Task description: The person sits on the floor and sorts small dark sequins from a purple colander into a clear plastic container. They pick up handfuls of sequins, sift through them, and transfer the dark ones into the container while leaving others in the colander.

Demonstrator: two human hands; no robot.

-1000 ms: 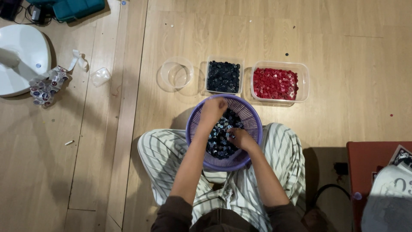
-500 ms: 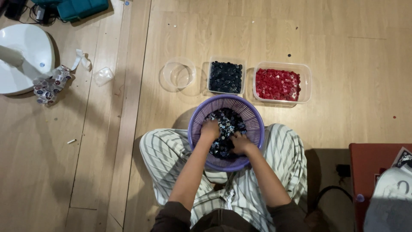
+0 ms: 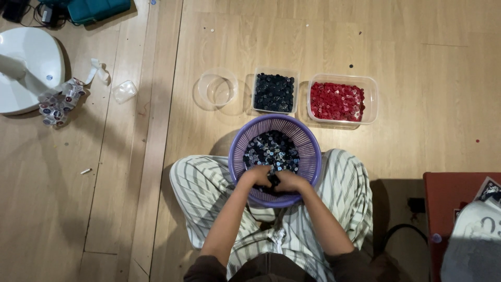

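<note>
Beyond the hands, on the wooden floor, stand a clear round tub, a clear tub of dark blue pieces beside it, and a clear tub of red pieces further right. Far to the left of the hands lie a white round base, a crumpled printed wrapper, a small clear cup and a teal case. To the right of the hands sits a reddish-brown box.

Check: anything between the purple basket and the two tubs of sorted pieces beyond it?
Nothing visible. Both hands, left hand and right hand, are already in the purple basket among the dark pieces. Only bare floor separates it from the dark-piece tub and the red-piece tub; both are uncovered.
</note>
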